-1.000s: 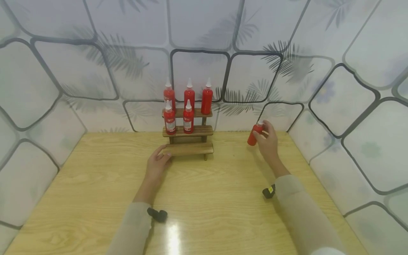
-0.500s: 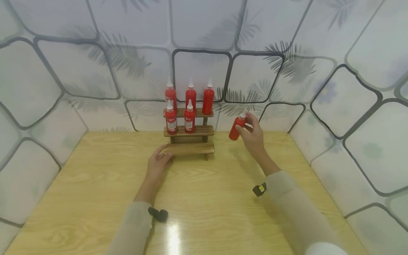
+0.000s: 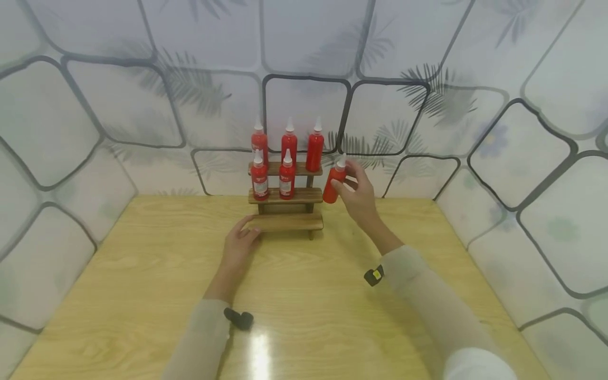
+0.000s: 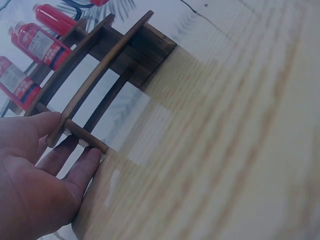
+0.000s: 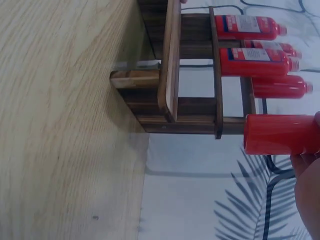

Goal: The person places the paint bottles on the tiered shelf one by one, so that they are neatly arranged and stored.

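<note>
My right hand (image 3: 359, 195) grips a red squeeze bottle (image 3: 334, 184) with a white pointed nozzle. The bottle leans slightly and hangs beside the right end of the middle shelf of a three-tier wooden stand (image 3: 285, 222). In the right wrist view the bottle's base (image 5: 250, 135) faces the stand. At the stand's lower left end, my left hand (image 3: 239, 243) holds the bottom shelf, thumb and fingers around its end in the left wrist view (image 4: 60, 170). Three red bottles stand on the top shelf; two labelled red bottles (image 3: 286, 182) occupy the left and middle of the second.
A light wood-grain table (image 3: 304, 295) carries the stand near its back edge. Patterned wall panels (image 3: 218, 174) enclose the table at the back and on both sides. The bottom shelf bears no bottle.
My right hand has carried the red squeeze bottle leftward and slightly up, from the right of the table to the stand's right side. The left hand keeps its hold on the bottom shelf.
</note>
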A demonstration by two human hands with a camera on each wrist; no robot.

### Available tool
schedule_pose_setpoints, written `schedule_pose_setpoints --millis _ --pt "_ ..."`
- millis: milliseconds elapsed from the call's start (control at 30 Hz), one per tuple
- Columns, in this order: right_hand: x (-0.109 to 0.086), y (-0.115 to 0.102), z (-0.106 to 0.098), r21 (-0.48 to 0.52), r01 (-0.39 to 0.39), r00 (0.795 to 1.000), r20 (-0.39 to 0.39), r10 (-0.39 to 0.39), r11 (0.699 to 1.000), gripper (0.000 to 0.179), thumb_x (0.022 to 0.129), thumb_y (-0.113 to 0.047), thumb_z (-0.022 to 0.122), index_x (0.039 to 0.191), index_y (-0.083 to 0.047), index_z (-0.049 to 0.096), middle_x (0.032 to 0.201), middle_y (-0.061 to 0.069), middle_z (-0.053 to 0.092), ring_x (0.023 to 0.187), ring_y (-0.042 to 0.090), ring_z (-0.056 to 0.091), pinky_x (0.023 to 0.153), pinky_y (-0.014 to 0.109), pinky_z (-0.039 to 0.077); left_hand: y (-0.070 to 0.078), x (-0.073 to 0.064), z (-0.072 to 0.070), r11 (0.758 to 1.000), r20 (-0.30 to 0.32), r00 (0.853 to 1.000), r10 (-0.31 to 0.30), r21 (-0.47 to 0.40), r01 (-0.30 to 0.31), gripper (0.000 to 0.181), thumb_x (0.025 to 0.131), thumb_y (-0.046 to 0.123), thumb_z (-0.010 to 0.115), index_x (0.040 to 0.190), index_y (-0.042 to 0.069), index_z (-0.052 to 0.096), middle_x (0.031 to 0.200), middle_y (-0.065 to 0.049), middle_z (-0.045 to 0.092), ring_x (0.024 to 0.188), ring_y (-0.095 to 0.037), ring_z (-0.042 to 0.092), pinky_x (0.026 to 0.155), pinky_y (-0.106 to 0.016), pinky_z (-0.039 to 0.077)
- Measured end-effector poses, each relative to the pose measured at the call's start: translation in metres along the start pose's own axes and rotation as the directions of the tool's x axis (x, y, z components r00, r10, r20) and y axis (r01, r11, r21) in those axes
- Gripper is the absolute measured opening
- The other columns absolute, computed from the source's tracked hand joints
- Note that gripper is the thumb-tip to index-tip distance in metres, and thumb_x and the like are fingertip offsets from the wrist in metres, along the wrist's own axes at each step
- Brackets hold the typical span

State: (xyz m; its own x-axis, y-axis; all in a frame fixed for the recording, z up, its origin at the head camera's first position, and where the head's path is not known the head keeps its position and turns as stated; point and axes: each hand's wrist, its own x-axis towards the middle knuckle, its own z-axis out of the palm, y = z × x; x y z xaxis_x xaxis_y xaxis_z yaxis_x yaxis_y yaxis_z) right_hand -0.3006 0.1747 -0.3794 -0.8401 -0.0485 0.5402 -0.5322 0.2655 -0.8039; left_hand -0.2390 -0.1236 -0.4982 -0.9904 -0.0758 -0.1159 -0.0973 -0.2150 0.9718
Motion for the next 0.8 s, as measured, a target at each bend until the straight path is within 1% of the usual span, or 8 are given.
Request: schedule_pose_setpoints --millis 67,133,267,400,467,500,700,800 --pt "0.005 0.008 0.007 0.0 0.007 1.0 0.005 -0.007 1.0 0.058 0.093 -0.01 0.074 0.144 -0.007 0.048 0.13 0.019 0.059 0.121 0.031 0.058 0.108 0.044 0.053 -0.003 0.001 -0.001 1.0 -0.008 1.0 0.009 0.004 -0.009 0.052 0.1 0.013 0.063 0.149 0.017 0.048 0.121 -0.017 0.066 0.12 -0.033 0.062 0.102 -0.032 0.057" --pt "0.008 0.004 0.013 0.004 -0.01 1.0 0.023 0.009 1.0 0.057 0.093 -0.007 0.072 0.144 -0.004 0.047 0.132 0.021 0.058 0.123 0.032 0.057 0.109 0.045 0.052 -0.003 0.002 -0.001 1.0 -0.005 1.0 0.011 -0.001 -0.011 0.051 0.1 0.012 0.063 0.149 0.016 0.047 0.123 -0.019 0.065 0.121 -0.034 0.062 0.103 -0.032 0.057" --pt "0.009 -0.012 0.025 -0.002 -0.049 0.997 0.062 0.049 0.999 0.057 0.095 -0.005 0.069 0.145 0.0 0.045 0.135 0.023 0.056 0.127 0.035 0.055 0.111 0.044 0.051 -0.003 0.002 -0.002 1.0 0.009 1.0 0.008 -0.007 -0.008 0.053 0.101 0.013 0.062 0.151 0.016 0.045 0.131 -0.023 0.06 0.125 -0.035 0.06 0.104 -0.032 0.056" --pt "0.01 -0.017 0.035 -0.014 -0.06 0.994 0.091 0.061 0.998 0.056 0.096 -0.006 0.068 0.146 0.0 0.044 0.136 0.023 0.055 0.127 0.034 0.055 0.111 0.045 0.051 -0.004 0.003 -0.002 1.0 0.001 1.0 0.001 -0.001 -0.001 0.052 0.1 0.013 0.062 0.15 0.017 0.047 0.131 -0.024 0.061 0.124 -0.035 0.061 0.103 -0.031 0.056" --pt "0.011 -0.014 0.039 -0.018 -0.052 0.994 0.099 0.053 0.999 0.055 0.096 -0.006 0.068 0.146 -0.001 0.044 0.137 0.022 0.055 0.126 0.035 0.056 0.111 0.046 0.051 -0.004 0.003 -0.002 1.0 -0.003 1.0 -0.005 -0.005 0.005 0.052 0.1 0.013 0.063 0.149 0.018 0.047 0.131 -0.024 0.061 0.124 -0.035 0.06 0.104 -0.032 0.056" --pt "0.011 -0.011 0.042 -0.012 -0.049 0.994 0.101 0.05 0.999 0.055 0.096 -0.006 0.068 0.145 -0.002 0.044 0.137 0.022 0.056 0.125 0.035 0.056 0.111 0.046 0.051 -0.004 0.003 -0.002 1.0 0.002 1.0 -0.007 0.004 0.007 0.053 0.1 0.013 0.062 0.15 0.018 0.046 0.132 -0.024 0.06 0.125 -0.035 0.06 0.105 -0.032 0.055" --pt "0.018 0.011 0.052 -0.003 -0.034 0.996 0.084 0.034 0.999 0.055 0.096 -0.011 0.07 0.145 -0.01 0.047 0.138 0.015 0.057 0.126 0.03 0.056 0.11 0.046 0.052 -0.003 0.001 -0.002 1.0 0.029 1.0 -0.009 -0.011 0.009 0.056 0.101 0.015 0.062 0.154 0.018 0.041 0.14 -0.026 0.055 0.131 -0.038 0.055 0.111 -0.037 0.051" --pt "0.019 0.014 0.055 -0.008 -0.023 0.997 0.078 0.024 1.0 0.055 0.096 -0.015 0.07 0.145 -0.012 0.047 0.138 0.013 0.057 0.127 0.029 0.057 0.11 0.045 0.052 -0.002 0.001 -0.002 1.0 0.024 1.0 -0.006 -0.005 0.007 0.056 0.101 0.015 0.061 0.154 0.018 0.041 0.141 -0.026 0.055 0.131 -0.037 0.055 0.111 -0.037 0.051"
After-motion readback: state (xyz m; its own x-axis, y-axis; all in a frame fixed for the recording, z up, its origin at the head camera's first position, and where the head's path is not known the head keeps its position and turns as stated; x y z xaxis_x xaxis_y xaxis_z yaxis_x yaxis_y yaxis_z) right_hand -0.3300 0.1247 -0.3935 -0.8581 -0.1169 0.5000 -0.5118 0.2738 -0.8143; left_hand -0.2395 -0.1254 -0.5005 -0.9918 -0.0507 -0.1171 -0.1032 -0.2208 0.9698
